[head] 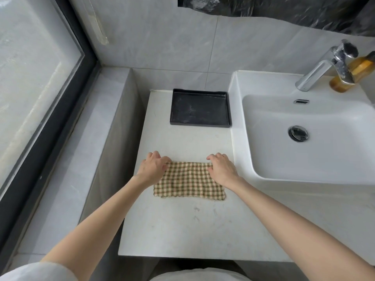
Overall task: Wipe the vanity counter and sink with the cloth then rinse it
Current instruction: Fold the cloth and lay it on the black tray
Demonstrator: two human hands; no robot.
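The checked cloth [188, 181] is spread flat on the vanity counter [182, 226], left of the sink [263, 175] and about level with the sink's front rim; its right end is near the sink's outer wall but apart from it. The cloth's long axis is laid left to right, roughly parallel with that front rim, so one short end is pointed at the sink and the other away from it. The two far corners are held. The corner away from the sink is taken by the left hand [154, 165], and the corner toward the sink by the right hand [222, 169]. On both hands the fingers are curled over the far edge, and the fabric there appears to be pinched rather than merely pressed. From both grips the body of the cloth is extended toward the person, with the near edge left free. The right hand is the nearer to the sink, so a sweep toward the basin would probably be led by it. A black tray [172, 106] is set further back, close against the sink's left wall, and would likely be met by any stroke pushed away from the person. Wiping is judged to be at an early stage, with the rinse under the faucet [316, 74] at the sink's back rim not yet done.
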